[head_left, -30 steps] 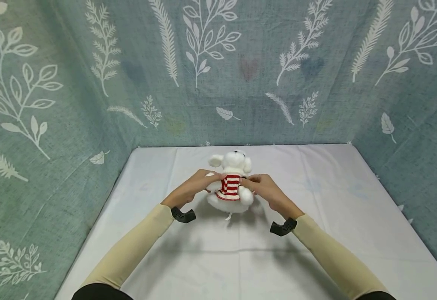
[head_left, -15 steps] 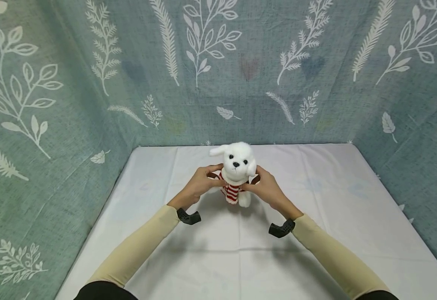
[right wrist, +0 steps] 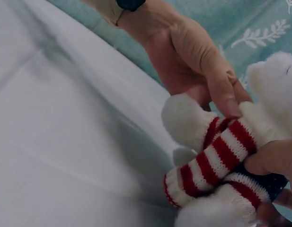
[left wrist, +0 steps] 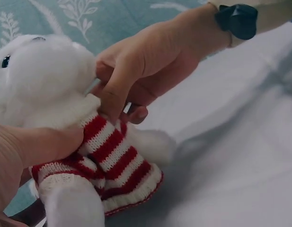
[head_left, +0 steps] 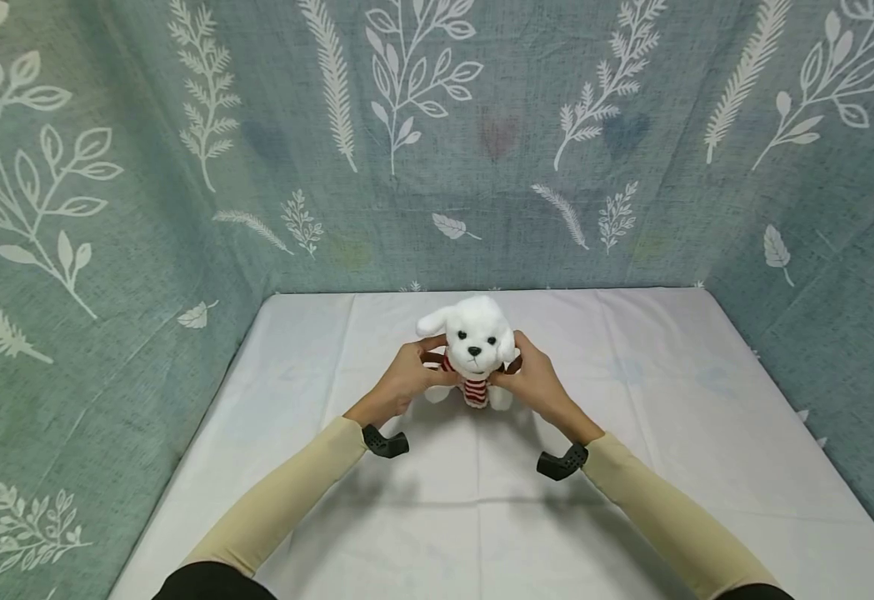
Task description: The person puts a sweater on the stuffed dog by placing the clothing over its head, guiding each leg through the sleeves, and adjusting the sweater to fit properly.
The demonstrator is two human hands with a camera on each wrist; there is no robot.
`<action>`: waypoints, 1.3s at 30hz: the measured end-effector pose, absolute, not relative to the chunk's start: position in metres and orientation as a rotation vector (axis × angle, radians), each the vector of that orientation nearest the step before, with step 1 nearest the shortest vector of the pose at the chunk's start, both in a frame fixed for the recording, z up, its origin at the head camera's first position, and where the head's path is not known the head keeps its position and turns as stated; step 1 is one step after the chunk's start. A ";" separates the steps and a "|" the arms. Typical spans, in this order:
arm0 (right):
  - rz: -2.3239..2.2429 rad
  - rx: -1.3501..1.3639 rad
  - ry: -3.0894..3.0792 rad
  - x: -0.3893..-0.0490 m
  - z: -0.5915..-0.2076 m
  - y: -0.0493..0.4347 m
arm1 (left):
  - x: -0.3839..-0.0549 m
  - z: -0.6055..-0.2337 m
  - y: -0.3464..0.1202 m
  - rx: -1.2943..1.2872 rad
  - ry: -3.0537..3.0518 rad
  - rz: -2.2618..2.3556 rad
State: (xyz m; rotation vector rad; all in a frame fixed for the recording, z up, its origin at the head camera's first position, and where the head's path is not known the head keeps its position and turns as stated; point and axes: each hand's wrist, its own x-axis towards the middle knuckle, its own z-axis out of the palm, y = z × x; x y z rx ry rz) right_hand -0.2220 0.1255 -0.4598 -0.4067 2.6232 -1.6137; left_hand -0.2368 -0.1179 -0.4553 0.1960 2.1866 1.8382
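A white plush dog with black eyes and nose faces me at the far middle of the table. Around its body is a knitted red-and-white striped sweater, with a striped flap hanging down its chest. My left hand grips the dog's side just under the head, its thumb laid on the chest. On the other side my right hand grips it the same way, thumb pressing near the collar. In the right wrist view a dark patch shows under the sweater. The dog's back and my far fingers are mostly hidden.
The table wears a creased white cloth. Blue-green curtains with white leaf prints stand behind it and on both sides. Each wrist carries a black camera mount.
The plush dog has tipped from head-back, face upward, to upright with its face toward me. Since half a second ago it has come down slightly, both hands still holding it.
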 end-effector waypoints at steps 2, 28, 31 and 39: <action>-1.611 -0.412 2.624 -0.222 -0.461 0.126 | -0.236 -0.455 -0.117 0.218 2.214 1.822; -1.416 -0.708 2.779 -0.217 -0.473 0.130 | -0.226 -0.461 -0.127 0.529 2.285 1.768; -1.381 -0.716 2.759 -0.215 -0.472 0.135 | -0.229 -0.460 -0.137 0.520 2.293 1.693; -1.333 -0.731 2.769 -0.213 -0.470 0.143 | -0.234 -0.433 -0.161 0.441 2.303 1.582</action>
